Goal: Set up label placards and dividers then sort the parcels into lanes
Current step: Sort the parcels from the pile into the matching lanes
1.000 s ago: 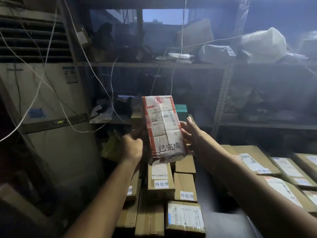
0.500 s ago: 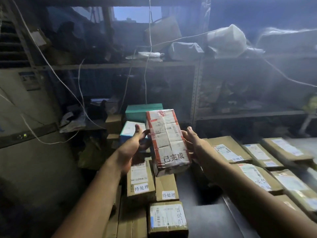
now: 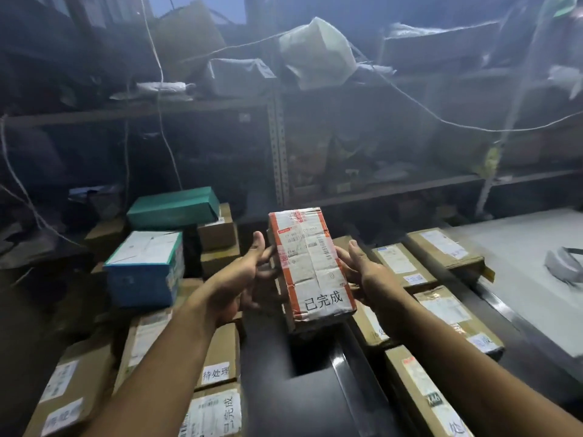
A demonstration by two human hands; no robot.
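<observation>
Both hands hold up a narrow cardboard parcel (image 3: pixel 310 266) with red-and-white tape, a shipping label and a white sticker reading 已完成. My left hand (image 3: pixel 244 279) grips its left side, thumb up beside the top corner. My right hand (image 3: pixel 362 272) grips its right side. The parcel hangs over a dark gap (image 3: pixel 299 373) between two groups of boxes. Left of the gap lie brown parcels (image 3: pixel 217 357) with 待处理 stickers. Right of it lie several flat brown parcels (image 3: pixel 441 247) in rows.
A blue-and-white box (image 3: pixel 145 266) and a green box (image 3: pixel 173 206) are stacked at the back left. Metal shelving (image 3: pixel 279 146) with bags and loose cables fills the background. A pale table surface (image 3: pixel 520 247) with a grey strap lies at the right.
The parcel has come down and to the right, from above the left stack to over the dark gap. The view has swung right with it. Both hands keep their hold.
</observation>
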